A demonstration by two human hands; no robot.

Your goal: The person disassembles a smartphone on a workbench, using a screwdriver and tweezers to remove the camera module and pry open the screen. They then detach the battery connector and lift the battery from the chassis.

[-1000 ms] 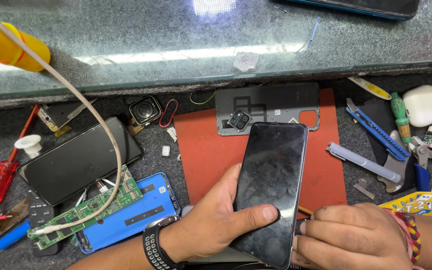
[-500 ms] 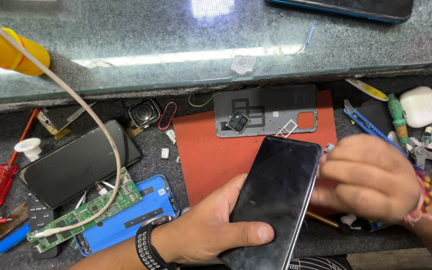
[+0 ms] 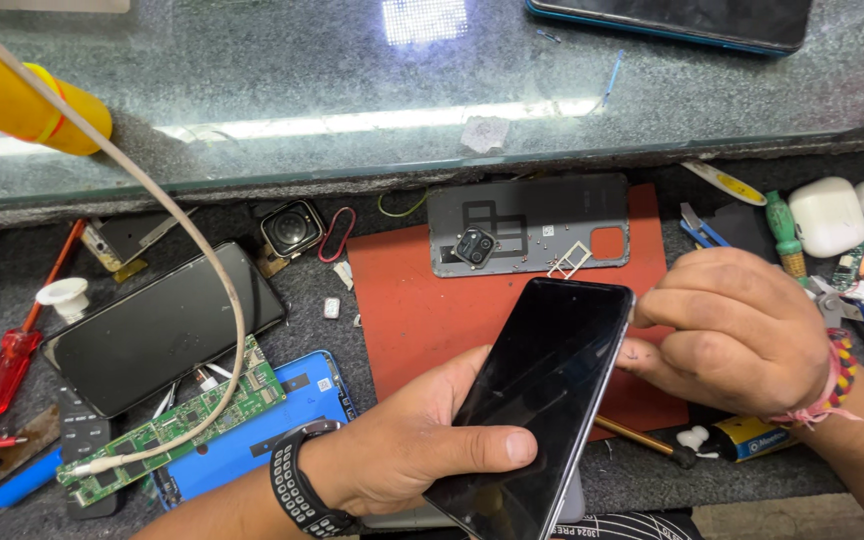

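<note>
My left hand grips a black smartphone by its lower half, dark screen facing up, thumb across the glass. It is held tilted above a red work mat. My right hand is closed at the phone's upper right edge, fingertips touching the side of the frame; whether it pinches a small tool I cannot tell. Behind the phone on the mat lies a grey phone back cover with a camera module and a small SIM tray.
A second black phone lies at the left, beside a green circuit board on a blue phone shell. A red screwdriver sits far left. Tweezers, a green screwdriver and white earbud cases crowd the right. A glass counter runs behind.
My right hand rose from the near edge of the mat to the phone's upper right side. My left hand tilted the phone and shifted it slightly right.
</note>
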